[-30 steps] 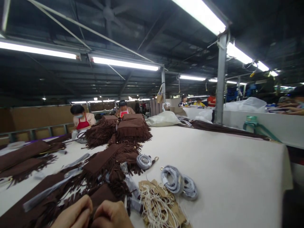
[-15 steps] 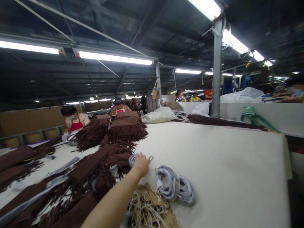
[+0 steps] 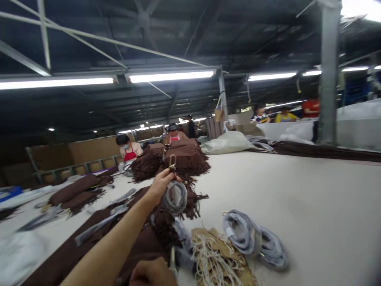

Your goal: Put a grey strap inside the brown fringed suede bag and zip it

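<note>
Both hands show, doing different things: the left hand reaches out over the worktop with its fingertips pinched near the gold-coloured clasp of a coiled strap, while the right hand is down towards the near edge, fingers curled in. Whether that right hand grips anything I cannot tell (blur and the bottom of the view hide most of it), but dark brown material lies just beside it.

The clasp points up above the fingers, and the coil, grey and shiny, hangs just below them in front of brown fringed pieces. Nearer the worktop's near edge, to the right of the brown pile, are flat cardboard tags with loose white strings tangled over them. Two more strap coils lie just past the tags on their right, touching or nearly so.

A stack of fringed brown pieces rises towards the far edge, beyond the left hand. To its right, a pale plastic sheet and long dark strips lie along that far edge. Past the far left part of the worktop, a person in a red apron is at work.
</note>
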Motion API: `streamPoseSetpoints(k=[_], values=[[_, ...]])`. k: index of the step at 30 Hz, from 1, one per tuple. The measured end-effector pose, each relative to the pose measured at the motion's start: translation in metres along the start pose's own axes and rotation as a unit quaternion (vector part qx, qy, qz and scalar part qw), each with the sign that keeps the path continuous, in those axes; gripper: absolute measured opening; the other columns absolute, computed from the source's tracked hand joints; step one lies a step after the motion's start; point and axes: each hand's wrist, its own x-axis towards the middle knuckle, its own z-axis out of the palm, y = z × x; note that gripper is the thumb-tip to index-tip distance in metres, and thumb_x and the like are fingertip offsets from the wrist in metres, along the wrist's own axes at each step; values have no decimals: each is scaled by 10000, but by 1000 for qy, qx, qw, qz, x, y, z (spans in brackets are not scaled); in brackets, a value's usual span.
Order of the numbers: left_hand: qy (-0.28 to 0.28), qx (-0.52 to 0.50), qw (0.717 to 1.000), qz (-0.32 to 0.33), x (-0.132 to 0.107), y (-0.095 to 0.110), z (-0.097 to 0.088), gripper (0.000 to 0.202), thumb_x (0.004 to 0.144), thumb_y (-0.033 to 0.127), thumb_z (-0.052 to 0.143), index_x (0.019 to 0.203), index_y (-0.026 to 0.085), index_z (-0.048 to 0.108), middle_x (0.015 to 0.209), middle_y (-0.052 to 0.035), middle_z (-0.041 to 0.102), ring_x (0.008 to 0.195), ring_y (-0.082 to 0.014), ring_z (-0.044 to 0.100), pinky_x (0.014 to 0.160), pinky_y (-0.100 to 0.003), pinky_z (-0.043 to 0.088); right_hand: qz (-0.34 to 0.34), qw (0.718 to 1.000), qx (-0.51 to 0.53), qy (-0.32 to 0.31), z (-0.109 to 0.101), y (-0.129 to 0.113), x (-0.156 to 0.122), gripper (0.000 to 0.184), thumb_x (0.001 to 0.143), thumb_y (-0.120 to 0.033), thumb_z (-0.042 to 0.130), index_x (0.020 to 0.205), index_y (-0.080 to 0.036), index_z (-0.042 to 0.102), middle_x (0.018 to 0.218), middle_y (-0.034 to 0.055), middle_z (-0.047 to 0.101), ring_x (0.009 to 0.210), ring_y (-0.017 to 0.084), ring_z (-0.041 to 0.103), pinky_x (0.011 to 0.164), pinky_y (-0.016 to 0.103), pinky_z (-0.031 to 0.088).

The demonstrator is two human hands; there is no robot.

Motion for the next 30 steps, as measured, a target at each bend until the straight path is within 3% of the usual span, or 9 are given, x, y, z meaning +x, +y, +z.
streamPoseSetpoints(k=[2, 3, 5, 7, 11, 14, 20, 27, 30], values=[[36, -12, 999, -11, -42, 0, -60, 397, 962, 400, 277, 949, 148, 582, 909, -86, 688, 717, -184, 648, 658, -292, 504, 3, 997, 64, 40, -2, -4, -8, 133, 709, -92, 671, 667, -211, 711, 683, -35, 718, 758, 147, 654, 670, 203, 442], [53, 4, 998, -15, -67, -1, -83, 364, 938, 403, 332, 889, 157, 597, 867, -75, 683, 716, -188, 634, 673, -296, 491, -3, 994, 103, 23, -3, -5, -10, 119, 731, -121, 624, 666, -200, 686, 648, -32, 704, 623, 120, 615, 573, 191, 417], [90, 92, 992, -15, -123, -7, -111, 280, 881, 360, 442, 756, 179, 615, 761, -51, 652, 728, -205, 596, 739, -324, 456, -6, 984, 176, -4, -5, -8, -10, 113, 773, -227, 563, 688, -186, 623, 629, -17, 695, 412, 79, 464, 405, 186, 307], [121, 203, 972, -20, -174, -18, -111, 243, 852, 299, 473, 681, 196, 612, 710, -42, 618, 753, -224, 563, 810, -364, 414, 4, 975, 220, -26, -4, -11, -9, 173, 795, -338, 545, 711, -188, 562, 627, -2, 692, 334, 57, 348, 340, 190, 207], [117, 225, 962, -100, -235, -42, -70, 287, 888, 245, 407, 658, 196, 573, 747, -59, 609, 796, -240, 561, 799, -379, 393, 22, 970, 238, -43, -1, -19, -10, 277, 792, -450, 559, 719, -186, 515, 627, 13, 680, 325, 37, 328, 340, 183, 174], [108, 209, 964, -124, -244, -47, -47, 284, 897, 233, 403, 658, 193, 551, 766, -62, 605, 818, -241, 557, 804, -382, 387, 29, 973, 225, -44, 0, -24, -14, 304, 789, -473, 559, 705, -185, 508, 607, 16, 668, 327, 39, 342, 344, 183, 183], [105, 173, 964, -175, -238, -44, -37, 278, 892, 226, 442, 629, 189, 527, 778, -63, 597, 839, -240, 561, 783, -366, 403, 47, 975, 213, -42, 1, -21, -14, 281, 777, -450, 562, 689, -188, 506, 568, 7, 659, 327, 43, 354, 347, 181, 192], [155, 225, 956, -107, -244, -50, -31, 227, 896, 171, 450, 745, 190, 619, 767, -51, 605, 811, -238, 574, 881, -449, 420, 77, 971, 220, -44, 0, -22, -12, 250, 740, -430, 549, 669, -198, 490, 539, -3, 650, 305, 44, 340, 334, 189, 165], [166, 239, 955, -59, -245, -54, -29, 236, 882, 128, 451, 900, 204, 674, 771, -38, 626, 781, -221, 598, 969, -520, 386, 78, 973, 215, -42, -1, -24, -13, 233, 732, -414, 540, 666, -196, 492, 542, -1, 651, 309, 44, 346, 339, 189, 170]])
